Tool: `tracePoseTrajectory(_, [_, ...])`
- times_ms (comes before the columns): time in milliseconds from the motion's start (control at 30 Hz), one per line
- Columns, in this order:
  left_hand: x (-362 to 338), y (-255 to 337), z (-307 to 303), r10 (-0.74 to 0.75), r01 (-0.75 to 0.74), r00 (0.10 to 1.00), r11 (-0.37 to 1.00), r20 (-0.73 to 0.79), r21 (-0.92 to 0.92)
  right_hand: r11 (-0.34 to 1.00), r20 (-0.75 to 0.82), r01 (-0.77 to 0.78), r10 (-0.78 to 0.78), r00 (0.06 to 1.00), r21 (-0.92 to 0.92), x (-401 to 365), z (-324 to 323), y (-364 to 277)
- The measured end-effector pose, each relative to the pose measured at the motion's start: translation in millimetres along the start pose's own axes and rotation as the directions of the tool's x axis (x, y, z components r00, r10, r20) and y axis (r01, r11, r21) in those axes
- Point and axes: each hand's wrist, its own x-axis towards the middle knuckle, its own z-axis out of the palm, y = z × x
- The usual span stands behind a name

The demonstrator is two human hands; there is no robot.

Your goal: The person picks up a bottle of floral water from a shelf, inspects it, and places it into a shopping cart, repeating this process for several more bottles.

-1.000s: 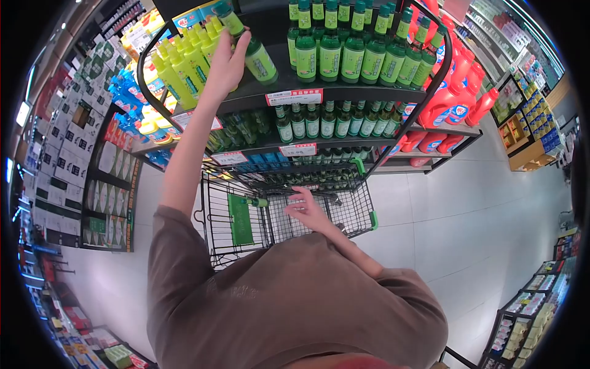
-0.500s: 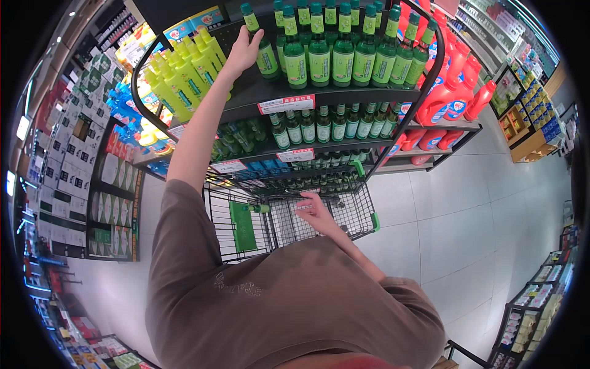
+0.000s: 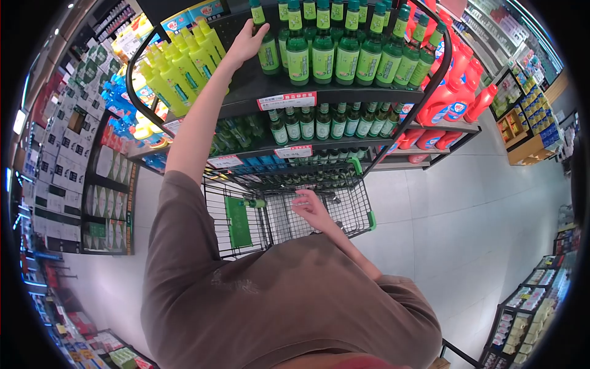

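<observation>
The bottle [image 3: 268,54] stands almost upright on the upper shelf [image 3: 362,95], at the left end of the row [image 3: 346,60] of similar green ones and very near to its neighbour. The left grip [image 3: 247,44] is around its upper part: the thumb presses at the shoulder below the neck, and the fingers go to the far side, where I cannot see them fully. The right grip [image 3: 312,210] is loosely spread above the cart [image 3: 295,229] and pinches nothing. Another bottle, the lying one [image 3: 253,203], is in the cart near the green panel [image 3: 237,222].

In my judgement, the bottle is full, so rather heavy, with a stiff wall. If it is glass, which I cannot confirm, it is fragile against a knock. The smooth surface may be slippery. The narrow neck gives a good place for thumb and fingers; the labelled body would be safer for carrying the weight.

Compared with one second ago, the bottle is no longer tilted and apart from the row; it is straighter and closer to it. Since half a second ago, little is different. The right grip remains above the cart throughout.
</observation>
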Motion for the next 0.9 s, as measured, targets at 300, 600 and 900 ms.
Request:
tracePoseTrajectory(300, [-32.2,-2.2,3.2,0.104,-0.085,0.955,0.993,-0.277,0.079,0.998,0.056,-0.026,0.029,0.998,-0.064,2.5,-3.8,25.1])
tracePoseTrajectory(600, [-299.3,-25.0,-1.6,-0.052,-0.220,0.689,0.935,-0.723,-0.277,0.909,0.090,-0.292,0.331,0.939,-0.296,-10.4,-24.1,76.4])
tracePoseTrajectory(900, [-555.1,-197.4,56.7,-0.754,0.802,0.570,0.596,-0.328,0.023,0.616,0.271,-0.156,0.541,0.796,-0.772,-22.0,-35.9,113.6])
